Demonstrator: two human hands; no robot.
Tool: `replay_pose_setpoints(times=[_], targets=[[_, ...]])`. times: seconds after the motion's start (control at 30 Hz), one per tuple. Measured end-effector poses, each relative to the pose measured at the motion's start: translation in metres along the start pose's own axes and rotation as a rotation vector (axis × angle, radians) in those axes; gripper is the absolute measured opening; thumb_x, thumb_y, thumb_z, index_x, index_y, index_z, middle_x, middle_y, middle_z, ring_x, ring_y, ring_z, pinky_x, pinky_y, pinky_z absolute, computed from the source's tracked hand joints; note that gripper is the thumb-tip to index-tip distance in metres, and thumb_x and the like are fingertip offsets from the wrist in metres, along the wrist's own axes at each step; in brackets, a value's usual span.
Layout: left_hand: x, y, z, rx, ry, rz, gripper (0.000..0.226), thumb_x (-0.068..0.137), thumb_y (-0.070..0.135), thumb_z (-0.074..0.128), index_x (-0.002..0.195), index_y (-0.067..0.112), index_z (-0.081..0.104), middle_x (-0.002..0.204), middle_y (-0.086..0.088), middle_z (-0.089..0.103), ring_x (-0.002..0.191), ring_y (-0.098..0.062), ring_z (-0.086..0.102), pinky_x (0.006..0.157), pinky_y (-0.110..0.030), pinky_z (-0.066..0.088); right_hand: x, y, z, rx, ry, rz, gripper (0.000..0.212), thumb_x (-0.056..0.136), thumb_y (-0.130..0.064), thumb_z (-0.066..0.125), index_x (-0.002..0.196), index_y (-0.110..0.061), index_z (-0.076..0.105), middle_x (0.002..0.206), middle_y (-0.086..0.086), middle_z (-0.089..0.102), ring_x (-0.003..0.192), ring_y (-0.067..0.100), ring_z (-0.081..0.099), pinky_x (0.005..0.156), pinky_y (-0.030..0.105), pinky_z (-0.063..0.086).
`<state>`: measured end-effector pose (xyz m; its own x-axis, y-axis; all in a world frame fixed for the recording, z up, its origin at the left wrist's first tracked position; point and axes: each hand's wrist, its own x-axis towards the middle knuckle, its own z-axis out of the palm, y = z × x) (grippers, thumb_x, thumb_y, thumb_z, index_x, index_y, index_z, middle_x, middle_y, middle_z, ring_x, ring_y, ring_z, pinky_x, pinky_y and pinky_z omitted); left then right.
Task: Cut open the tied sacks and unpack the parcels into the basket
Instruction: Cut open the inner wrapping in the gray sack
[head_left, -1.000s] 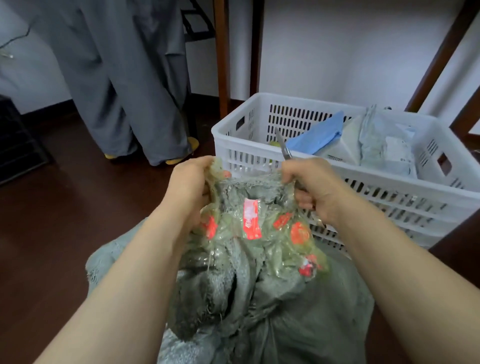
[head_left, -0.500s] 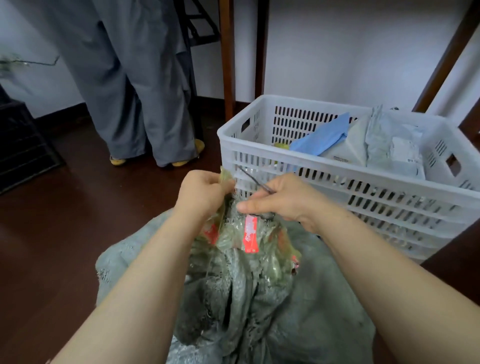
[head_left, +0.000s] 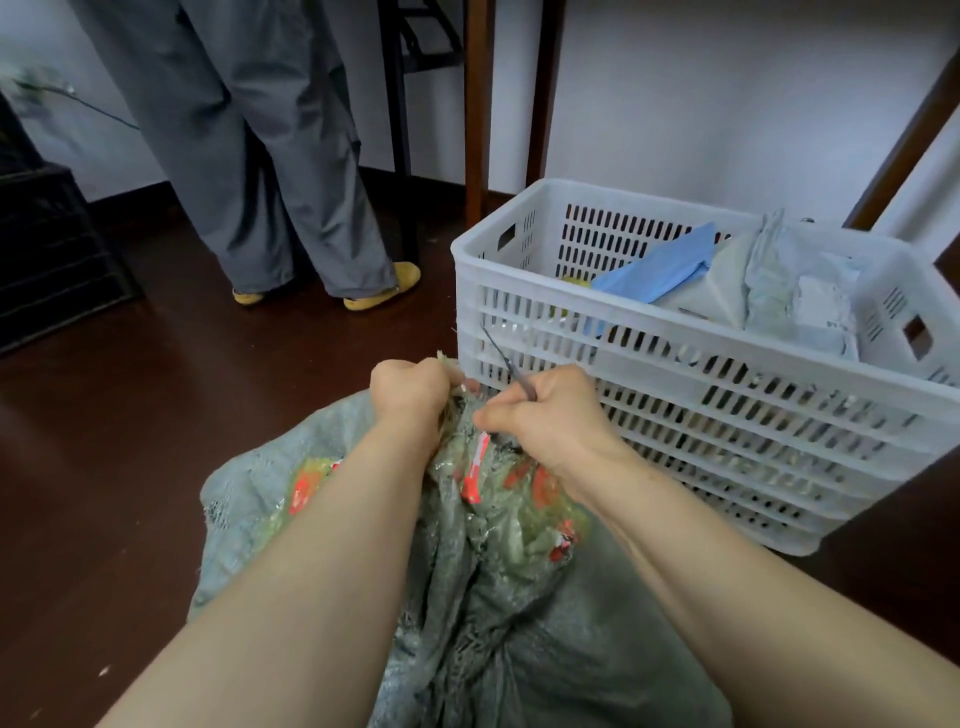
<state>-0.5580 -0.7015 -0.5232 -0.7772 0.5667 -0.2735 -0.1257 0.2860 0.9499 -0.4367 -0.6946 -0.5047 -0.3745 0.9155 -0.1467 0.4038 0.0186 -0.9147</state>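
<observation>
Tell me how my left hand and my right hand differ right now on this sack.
The left hand is a closed fist gripping the bunched neck of the grey sack; the right hand grips a thin metal blade. The left hand holds only sack material, while the right hand's blade sticks up toward the white basket. Both sit close together at the sack's taped top.
</observation>
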Motion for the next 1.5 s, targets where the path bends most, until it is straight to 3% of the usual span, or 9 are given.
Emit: replay_pose_setpoints(times=[0.13,0.3,0.6,0.73,0.93,1.03,1.2,1.4,1.5], targets=[[0.003,-0.002,-0.003,0.168,0.002,0.015,0.026,0.06,-0.004,0.071,0.044,0.005,0.053,0.049,-0.002,0.04,0.049,-0.021,0.036,0.049,-0.026,0.033,-0.005,0.003,0.004,-0.103,-0.01,0.01,0.014,0.073,-0.01,0.076,0.074,0.003,0.068,0.081,0.008,0.073,0.083,0.021,0.069,0.08,0.037,0.056],[0.012,-0.009,-0.012,0.336,0.034,0.128,0.015,0.068,0.005,0.069,0.056,0.001,0.06,0.048,-0.002,0.041,0.05,-0.023,0.038,0.053,-0.027,0.035,-0.015,-0.003,0.012,-0.183,-0.048,-0.041,0.019,0.075,-0.009,0.071,0.081,0.008,0.068,0.06,0.002,0.061,0.063,0.017,0.061,0.075,0.042,0.056],[0.018,0.002,-0.045,0.189,0.118,0.076,0.007,0.071,0.007,0.068,0.07,0.003,0.074,0.06,-0.007,0.063,0.064,-0.023,0.056,0.067,-0.037,0.053,-0.031,-0.022,-0.011,-0.012,-0.201,0.035,0.007,0.076,-0.004,0.073,0.075,0.003,0.071,0.074,0.009,0.071,0.064,0.009,0.059,0.049,0.014,0.043],[0.001,0.034,-0.045,-0.237,-0.212,-0.014,0.013,0.089,0.015,0.062,0.083,0.004,0.067,0.057,-0.001,0.066,0.046,-0.011,0.057,0.042,-0.019,0.046,-0.008,-0.028,-0.058,0.25,0.01,0.13,0.011,0.073,-0.004,0.074,0.072,-0.005,0.063,0.063,0.0,0.058,0.032,-0.002,0.046,0.029,0.011,0.031],[-0.024,0.061,-0.035,-0.02,-0.657,0.07,0.049,0.089,0.055,0.049,0.104,0.012,0.067,0.088,-0.006,0.066,0.073,-0.015,0.065,0.057,-0.024,0.047,0.026,-0.019,-0.088,0.293,0.185,0.068,0.011,0.075,-0.01,0.075,0.073,-0.015,0.066,0.067,-0.004,0.054,0.046,0.003,0.044,0.027,0.01,0.026],[-0.03,0.042,-0.028,0.317,-0.679,0.244,0.031,0.072,0.036,0.079,0.097,0.019,0.07,0.081,0.006,0.07,0.071,-0.01,0.065,0.065,-0.024,0.047,0.031,-0.016,-0.086,0.351,0.13,0.063,0.008,0.076,-0.011,0.075,0.078,-0.015,0.069,0.064,-0.004,0.054,0.051,0.007,0.035,0.029,0.013,0.025],[-0.021,0.029,-0.023,0.199,-0.488,0.272,0.013,0.077,-0.01,0.06,0.09,-0.012,0.063,0.062,-0.012,0.052,0.047,-0.016,0.045,0.047,-0.02,0.036,0.036,-0.012,-0.1,0.434,0.202,0.121,0.013,0.084,-0.024,0.069,0.092,-0.014,0.066,0.067,-0.001,0.044,0.045,0.008,0.029,0.03,0.014,0.02],[-0.013,0.034,-0.035,0.05,-0.379,0.257,0.021,0.07,-0.004,0.047,0.057,0.013,0.044,0.051,-0.002,0.039,0.044,-0.015,0.034,0.044,-0.023,0.024,0.025,0.008,-0.108,0.164,-0.19,0.193,0.039,0.069,-0.039,0.072,0.098,-0.013,0.065,0.093,0.008,0.07,0.035,0.004,0.019,0.033,0.014,0.017],[-0.012,0.036,-0.04,0.051,-0.411,0.164,0.018,0.066,0.017,0.052,0.05,0.019,0.043,0.049,0.002,0.039,0.046,-0.016,0.032,0.05,-0.029,0.023,0.023,0.007,-0.099,0.052,-0.242,0.144,0.035,0.065,-0.029,0.08,0.092,-0.011,0.067,0.053,-0.003,0.057,0.037,0.006,0.022,0.036,0.017,0.019]])
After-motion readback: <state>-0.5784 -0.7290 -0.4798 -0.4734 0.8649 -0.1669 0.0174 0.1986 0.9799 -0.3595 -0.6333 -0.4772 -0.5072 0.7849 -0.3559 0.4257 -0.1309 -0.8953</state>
